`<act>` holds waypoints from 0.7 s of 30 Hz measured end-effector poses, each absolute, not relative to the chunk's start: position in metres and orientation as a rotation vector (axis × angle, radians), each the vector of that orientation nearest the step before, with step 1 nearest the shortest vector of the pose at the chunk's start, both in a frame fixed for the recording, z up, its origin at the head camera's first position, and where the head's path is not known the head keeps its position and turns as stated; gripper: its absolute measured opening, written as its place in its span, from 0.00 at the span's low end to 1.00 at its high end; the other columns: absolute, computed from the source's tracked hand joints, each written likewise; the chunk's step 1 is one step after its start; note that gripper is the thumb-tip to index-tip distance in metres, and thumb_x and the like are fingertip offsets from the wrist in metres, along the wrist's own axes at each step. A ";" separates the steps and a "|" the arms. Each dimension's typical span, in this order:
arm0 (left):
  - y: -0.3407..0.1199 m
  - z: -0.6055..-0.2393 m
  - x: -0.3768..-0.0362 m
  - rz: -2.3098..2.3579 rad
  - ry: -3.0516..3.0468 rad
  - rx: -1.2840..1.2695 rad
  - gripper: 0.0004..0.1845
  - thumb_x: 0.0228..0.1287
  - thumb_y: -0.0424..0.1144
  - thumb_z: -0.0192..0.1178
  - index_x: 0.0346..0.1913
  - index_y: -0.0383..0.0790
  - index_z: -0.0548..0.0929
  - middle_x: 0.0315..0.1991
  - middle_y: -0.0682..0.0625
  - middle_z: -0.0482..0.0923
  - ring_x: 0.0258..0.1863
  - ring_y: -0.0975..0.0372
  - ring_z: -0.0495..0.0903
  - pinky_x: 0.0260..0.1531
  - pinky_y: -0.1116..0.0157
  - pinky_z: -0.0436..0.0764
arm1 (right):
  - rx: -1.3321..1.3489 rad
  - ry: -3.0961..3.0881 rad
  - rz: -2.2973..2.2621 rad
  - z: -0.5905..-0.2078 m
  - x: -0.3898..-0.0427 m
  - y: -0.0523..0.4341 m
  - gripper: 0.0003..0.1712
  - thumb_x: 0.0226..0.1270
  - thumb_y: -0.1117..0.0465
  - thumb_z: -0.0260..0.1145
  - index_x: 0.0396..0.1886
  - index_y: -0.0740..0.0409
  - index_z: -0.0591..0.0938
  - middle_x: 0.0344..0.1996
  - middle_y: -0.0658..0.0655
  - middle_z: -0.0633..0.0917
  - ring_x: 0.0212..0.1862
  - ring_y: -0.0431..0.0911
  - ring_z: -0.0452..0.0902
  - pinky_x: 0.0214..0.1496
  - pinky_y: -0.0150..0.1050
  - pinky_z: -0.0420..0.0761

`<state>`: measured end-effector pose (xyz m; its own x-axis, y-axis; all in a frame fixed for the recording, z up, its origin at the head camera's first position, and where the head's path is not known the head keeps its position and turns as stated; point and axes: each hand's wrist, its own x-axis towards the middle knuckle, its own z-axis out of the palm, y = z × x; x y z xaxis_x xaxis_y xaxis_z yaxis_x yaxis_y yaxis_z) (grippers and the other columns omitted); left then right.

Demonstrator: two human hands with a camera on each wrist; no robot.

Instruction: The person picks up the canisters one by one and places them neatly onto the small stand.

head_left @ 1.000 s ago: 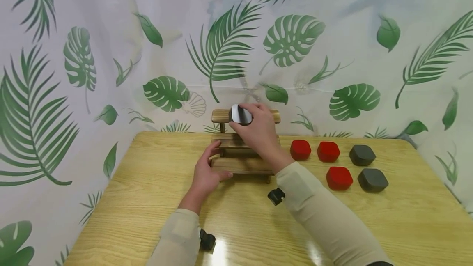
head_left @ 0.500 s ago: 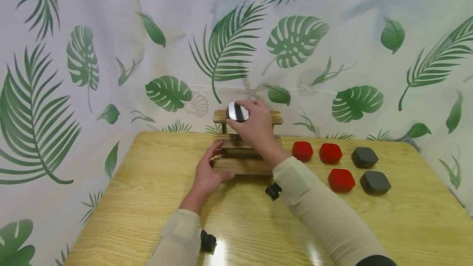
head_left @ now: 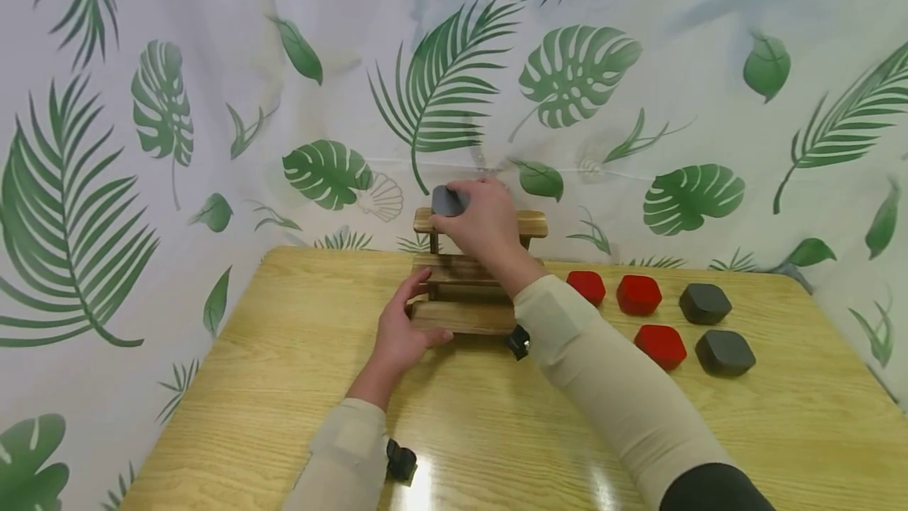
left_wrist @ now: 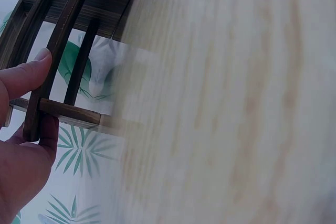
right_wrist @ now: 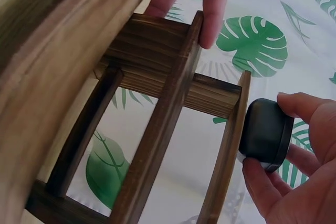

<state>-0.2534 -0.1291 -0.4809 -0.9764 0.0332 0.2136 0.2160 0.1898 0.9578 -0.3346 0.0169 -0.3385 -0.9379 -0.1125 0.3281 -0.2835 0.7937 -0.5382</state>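
Note:
A small three-tier wooden stand (head_left: 468,317) stands on the table in front of the cloth. My left hand (head_left: 400,333) grips its left end, fingers at the middle tier and thumb along the bottom one; in the left wrist view, thumb and fingers close about the end of a dark slat (left_wrist: 62,40). My right hand (head_left: 485,219) pinches a dark grey rounded-square block (head_left: 447,202) between thumb and fingers. That block overlaps the left part of the top tier in the head view. In the right wrist view, the block (right_wrist: 262,129) appears right at the top slat (right_wrist: 223,156).
To the right of the stand, several blocks sit on the wooden table (head_left: 284,393): red ones, such as a front red block (head_left: 661,346), and grey ones, such as a front grey block (head_left: 725,353). A leaf-print cloth (head_left: 234,93) hangs behind the table.
My right hand has moved slightly left and up with the grey block, whose top no longer shows a bright glare. The left hand keeps its place on the stand.

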 end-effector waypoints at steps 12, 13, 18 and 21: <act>-0.129 -0.482 -0.253 -1.924 -2.301 -0.231 0.53 0.41 0.19 0.77 0.72 0.58 0.70 0.65 0.54 0.72 0.65 0.52 0.70 0.62 0.51 0.66 | 0.296 -2.801 0.809 -0.333 -0.342 0.012 0.30 0.56 0.44 0.73 0.58 0.51 0.85 0.53 0.58 0.79 0.52 0.53 0.72 0.50 0.50 0.73; -0.129 -0.482 -0.253 -1.921 -2.303 -0.229 0.53 0.41 0.19 0.77 0.72 0.58 0.70 0.65 0.54 0.72 0.65 0.52 0.70 0.62 0.51 0.66 | 0.291 -2.804 0.809 -0.333 -0.342 0.012 0.30 0.56 0.44 0.73 0.58 0.51 0.85 0.53 0.58 0.79 0.52 0.53 0.72 0.50 0.50 0.73; -0.129 -0.482 -0.254 -1.905 -2.300 -0.238 0.53 0.42 0.19 0.77 0.72 0.58 0.70 0.64 0.50 0.73 0.64 0.52 0.70 0.61 0.51 0.66 | 0.275 -2.813 0.807 -0.332 -0.345 0.011 0.29 0.56 0.44 0.72 0.56 0.51 0.85 0.52 0.58 0.78 0.52 0.54 0.71 0.51 0.51 0.72; -0.129 -0.482 -0.254 -1.906 -2.297 -0.234 0.53 0.41 0.19 0.77 0.72 0.58 0.70 0.65 0.50 0.73 0.64 0.52 0.70 0.62 0.51 0.66 | 0.278 -2.812 0.803 -0.332 -0.345 0.010 0.28 0.57 0.44 0.72 0.55 0.51 0.85 0.51 0.58 0.78 0.51 0.54 0.71 0.50 0.51 0.73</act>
<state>-0.2543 -0.1291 -0.4821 -0.9770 0.0257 0.2118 0.2129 0.1817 0.9600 -0.3449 0.0098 -0.3315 -0.9617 -0.1237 0.2446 -0.2342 0.8344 -0.4990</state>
